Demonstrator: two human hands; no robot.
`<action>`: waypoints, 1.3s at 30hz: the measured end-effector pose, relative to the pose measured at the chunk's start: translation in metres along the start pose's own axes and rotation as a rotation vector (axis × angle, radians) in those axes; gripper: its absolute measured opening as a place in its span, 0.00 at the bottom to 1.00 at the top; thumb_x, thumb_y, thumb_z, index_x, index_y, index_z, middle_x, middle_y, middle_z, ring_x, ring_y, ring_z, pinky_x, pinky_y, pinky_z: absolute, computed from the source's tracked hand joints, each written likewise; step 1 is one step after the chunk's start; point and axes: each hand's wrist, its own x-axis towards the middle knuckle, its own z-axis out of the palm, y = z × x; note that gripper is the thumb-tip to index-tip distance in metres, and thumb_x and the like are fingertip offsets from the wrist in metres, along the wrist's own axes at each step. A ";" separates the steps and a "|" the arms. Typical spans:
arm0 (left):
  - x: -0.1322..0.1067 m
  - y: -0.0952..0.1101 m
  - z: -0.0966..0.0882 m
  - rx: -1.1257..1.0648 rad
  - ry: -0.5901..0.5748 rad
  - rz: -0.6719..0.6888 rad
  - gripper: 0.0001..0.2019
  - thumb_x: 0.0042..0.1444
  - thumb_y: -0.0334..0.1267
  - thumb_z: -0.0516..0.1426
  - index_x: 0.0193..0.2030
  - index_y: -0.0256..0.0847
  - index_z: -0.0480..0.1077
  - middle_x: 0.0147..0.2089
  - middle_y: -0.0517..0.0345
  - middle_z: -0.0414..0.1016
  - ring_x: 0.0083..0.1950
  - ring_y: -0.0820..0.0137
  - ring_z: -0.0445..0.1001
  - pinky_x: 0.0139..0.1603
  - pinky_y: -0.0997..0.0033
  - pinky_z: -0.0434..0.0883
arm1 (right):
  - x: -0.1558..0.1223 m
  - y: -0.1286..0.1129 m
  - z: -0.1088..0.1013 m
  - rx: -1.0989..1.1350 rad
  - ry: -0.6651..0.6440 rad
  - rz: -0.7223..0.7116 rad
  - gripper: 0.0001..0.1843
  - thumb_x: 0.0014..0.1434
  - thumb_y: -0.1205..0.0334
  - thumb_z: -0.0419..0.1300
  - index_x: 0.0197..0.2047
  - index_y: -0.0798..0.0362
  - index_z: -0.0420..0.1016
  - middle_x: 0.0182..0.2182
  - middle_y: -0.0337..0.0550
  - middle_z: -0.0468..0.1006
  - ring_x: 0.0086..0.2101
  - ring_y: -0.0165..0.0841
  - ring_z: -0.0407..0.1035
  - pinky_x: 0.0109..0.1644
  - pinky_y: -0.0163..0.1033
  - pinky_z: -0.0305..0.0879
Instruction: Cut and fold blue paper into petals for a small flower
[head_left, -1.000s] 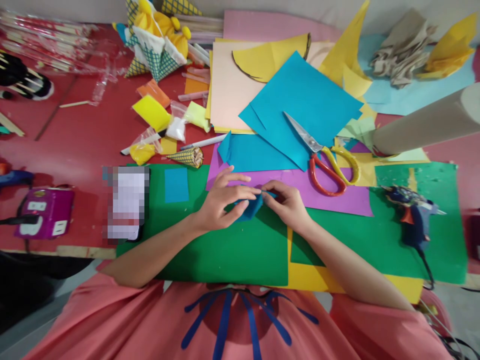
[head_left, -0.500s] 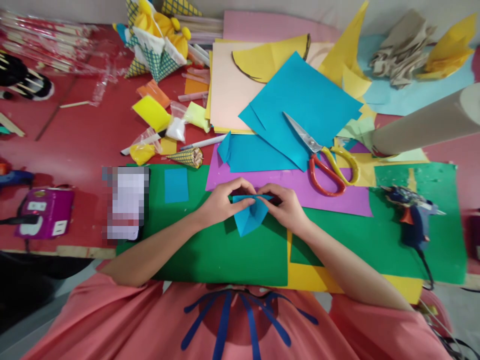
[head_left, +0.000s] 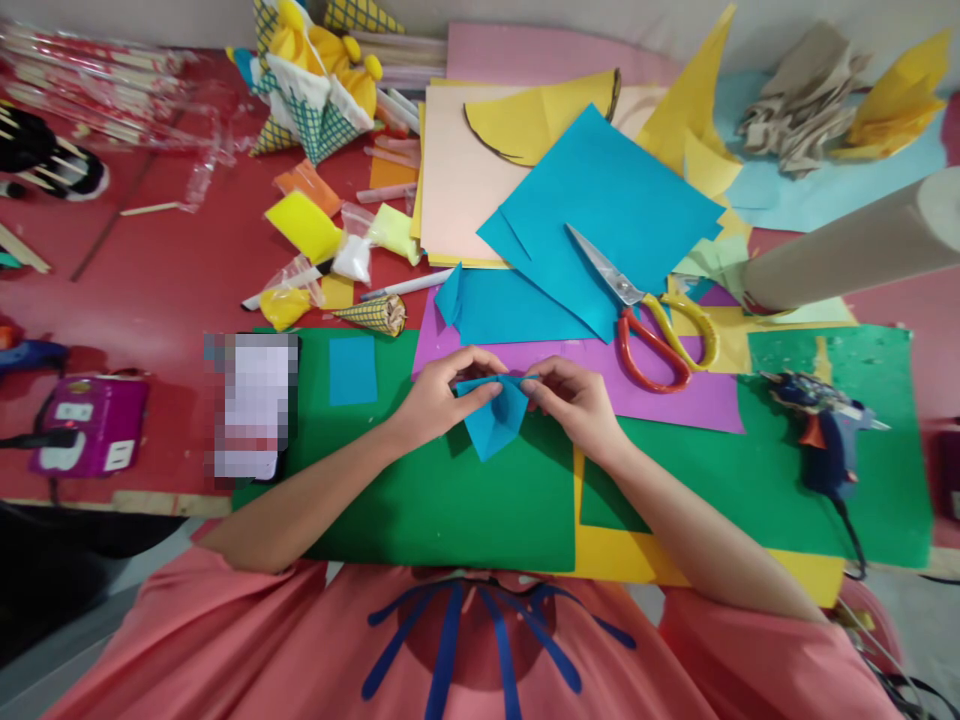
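A small folded piece of blue paper hangs point-down between both hands above a green sheet. My left hand pinches its left top edge with fingers curled. The right top edge is pinched by my right hand. Both hands hover over the border of a purple sheet and the green one.
Red-and-yellow scissors lie on large blue paper behind the hands. A blue glue gun rests at right. A cardboard tube, a small blue rectangle, a paper cone, a purple box and paper scraps surround them.
The blue piece has been opened out from a bunched shape into a hanging pointed fold. My left hand's fingers curled in to pinch it, and both hands shifted slightly up.
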 end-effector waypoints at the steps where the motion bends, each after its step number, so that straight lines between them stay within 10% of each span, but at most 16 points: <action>1: 0.000 0.000 0.000 0.007 -0.007 -0.018 0.07 0.55 0.40 0.59 0.39 0.40 0.71 0.37 0.58 0.78 0.38 0.72 0.77 0.38 0.74 0.74 | 0.000 0.001 0.000 0.009 0.002 0.005 0.10 0.55 0.56 0.62 0.33 0.54 0.71 0.22 0.36 0.74 0.23 0.26 0.68 0.26 0.32 0.65; 15: -0.002 -0.003 0.001 0.080 0.067 -0.133 0.07 0.55 0.41 0.59 0.33 0.39 0.74 0.33 0.61 0.78 0.35 0.73 0.76 0.36 0.77 0.72 | -0.004 -0.001 -0.001 -0.032 -0.038 -0.020 0.18 0.54 0.52 0.63 0.43 0.53 0.68 0.30 0.39 0.75 0.27 0.27 0.68 0.27 0.32 0.63; 22: -0.005 -0.002 0.004 0.175 0.043 -0.065 0.06 0.55 0.39 0.58 0.35 0.39 0.73 0.34 0.60 0.79 0.35 0.73 0.76 0.38 0.78 0.71 | -0.002 0.000 0.000 -0.287 -0.012 -0.087 0.06 0.57 0.61 0.58 0.34 0.55 0.72 0.20 0.33 0.65 0.20 0.23 0.56 0.25 0.32 0.54; 39: -0.005 0.006 0.003 0.280 -0.147 -0.196 0.05 0.53 0.34 0.59 0.38 0.40 0.74 0.34 0.64 0.79 0.33 0.75 0.74 0.36 0.79 0.67 | -0.005 0.007 0.007 -0.441 0.035 -0.322 0.05 0.60 0.64 0.57 0.36 0.54 0.74 0.28 0.41 0.76 0.27 0.28 0.68 0.30 0.34 0.63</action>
